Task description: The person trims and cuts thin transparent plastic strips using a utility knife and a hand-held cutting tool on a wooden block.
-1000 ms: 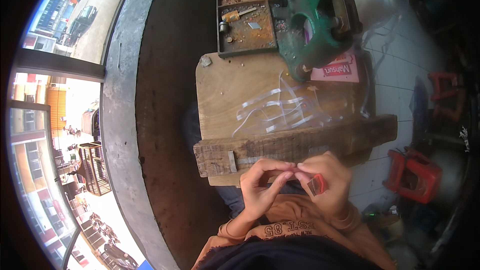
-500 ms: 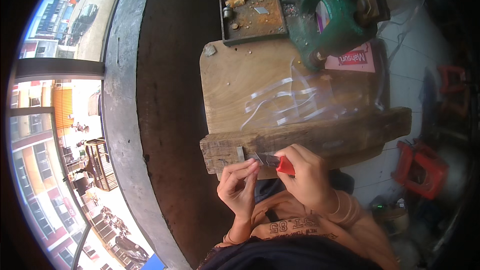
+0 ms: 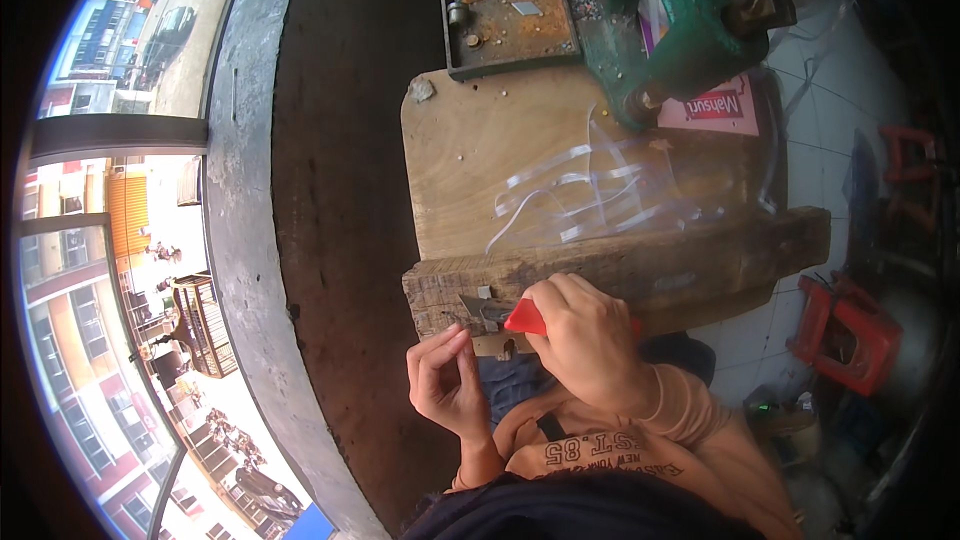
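My right hand [image 3: 592, 345] is closed round the red handle of a utility knife [image 3: 524, 318]. Its grey blade points left over the near edge of a rough wooden beam [image 3: 650, 275]. Just left of the blade, my left hand [image 3: 447, 380] pinches thumb and fingertips together; whatever lies between them is too small to make out. A small metal tab [image 3: 485, 292] is set in the beam beside the blade. Beyond the beam, a tangle of clear plastic strips [image 3: 575, 185] lies on the wooden board [image 3: 455, 190].
A rusty metal tray [image 3: 515, 40] with small parts stands at the back, beside a green cast-metal machine [image 3: 690, 50]. A pink packet [image 3: 725, 110] lies under the machine. Red plastic stools [image 3: 848, 335] stand on the tiled floor at right. A concrete ledge [image 3: 240, 140] runs along the left.
My right hand has moved left with the knife, the blade now over the beam's edge. My left hand has shifted left, apart from the blade, still pinched. The view has shifted slightly.
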Motion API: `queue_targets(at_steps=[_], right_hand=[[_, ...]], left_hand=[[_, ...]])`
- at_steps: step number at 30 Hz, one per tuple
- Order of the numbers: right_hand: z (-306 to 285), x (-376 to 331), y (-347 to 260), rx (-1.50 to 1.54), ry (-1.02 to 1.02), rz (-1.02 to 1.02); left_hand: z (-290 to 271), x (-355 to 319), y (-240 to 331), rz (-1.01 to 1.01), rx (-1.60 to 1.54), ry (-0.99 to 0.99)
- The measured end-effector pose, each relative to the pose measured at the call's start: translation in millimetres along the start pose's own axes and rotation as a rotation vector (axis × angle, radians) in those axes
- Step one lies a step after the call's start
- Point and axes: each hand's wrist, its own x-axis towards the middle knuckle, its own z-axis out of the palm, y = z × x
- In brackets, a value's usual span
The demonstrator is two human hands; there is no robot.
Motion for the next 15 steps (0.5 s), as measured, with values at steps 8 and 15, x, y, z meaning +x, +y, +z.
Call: queue_targets(at_steps=[8,15], right_hand=[[1,4,1,-0.03,-0.005,-0.061],[0,6,2,0.06,-0.046,-0.071]], left_hand=[[3,-8,34,0.218,0.339,-0.393],[3,-15,28,0.282,0.463,-0.517]])
